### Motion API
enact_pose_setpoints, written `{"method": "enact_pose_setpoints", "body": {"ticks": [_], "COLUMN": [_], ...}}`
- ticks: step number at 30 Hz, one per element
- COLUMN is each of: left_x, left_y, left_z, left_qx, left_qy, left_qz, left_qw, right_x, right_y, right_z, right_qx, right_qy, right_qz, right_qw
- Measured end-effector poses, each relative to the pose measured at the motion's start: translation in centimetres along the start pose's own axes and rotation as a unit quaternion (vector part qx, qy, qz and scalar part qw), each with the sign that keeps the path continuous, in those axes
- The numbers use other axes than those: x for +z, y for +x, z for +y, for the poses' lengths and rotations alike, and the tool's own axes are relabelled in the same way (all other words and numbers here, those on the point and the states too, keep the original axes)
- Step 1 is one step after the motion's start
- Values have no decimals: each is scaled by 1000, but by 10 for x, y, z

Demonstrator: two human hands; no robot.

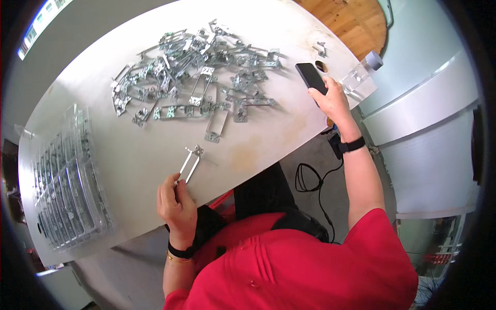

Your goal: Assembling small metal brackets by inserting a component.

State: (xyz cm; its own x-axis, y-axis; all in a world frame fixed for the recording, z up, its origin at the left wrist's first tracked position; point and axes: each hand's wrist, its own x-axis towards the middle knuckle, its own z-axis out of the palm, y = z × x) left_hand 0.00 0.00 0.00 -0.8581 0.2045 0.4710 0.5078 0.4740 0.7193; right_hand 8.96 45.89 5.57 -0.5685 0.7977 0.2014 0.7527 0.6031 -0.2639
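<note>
My left hand (177, 206) is closed on one end of a metal bracket (192, 164), a narrow open frame with a small plate at its far end, near the table's front edge. Thumb and fingers of my right hand (333, 102) grip the near end of a black smartphone (311, 77) at the right side of the table. Whether the phone lies flat or is slightly lifted, I cannot tell. A large heap of similar metal brackets (206, 72) spreads over the middle and back of the white table (139, 170).
Clear plastic trays (72, 191) filled with metal parts stand at the left. A clear bottle with a grey cap (373, 61) lies at the right edge, near a table hole (321, 66) and a few loose parts (321, 50). A black cable (321, 182) hangs below.
</note>
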Motion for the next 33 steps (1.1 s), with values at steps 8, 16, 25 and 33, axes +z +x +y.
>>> {"method": "enact_pose_setpoints", "body": {"ticks": [8, 16, 25, 33], "left_x": [-1, -3, -2, -1], "left_y": [2, 2, 1, 2], "left_z": [5, 6, 4, 3], "left_qx": [29, 31, 21, 30], "left_qy": [-2, 2, -8, -5], "left_qz": [9, 4, 3, 4], "left_qw": [1000, 1000, 1000, 1000], "right_x": [-30, 0, 16, 6], "right_y": [-115, -182, -192, -204], "right_z": [-103, -153, -166, -152], "right_qx": [-266, -460, -521, -510], "right_qy": [250, 231, 143, 149], "right_qz": [-55, -75, -77, -114], "right_qw": [929, 854, 838, 840]}}
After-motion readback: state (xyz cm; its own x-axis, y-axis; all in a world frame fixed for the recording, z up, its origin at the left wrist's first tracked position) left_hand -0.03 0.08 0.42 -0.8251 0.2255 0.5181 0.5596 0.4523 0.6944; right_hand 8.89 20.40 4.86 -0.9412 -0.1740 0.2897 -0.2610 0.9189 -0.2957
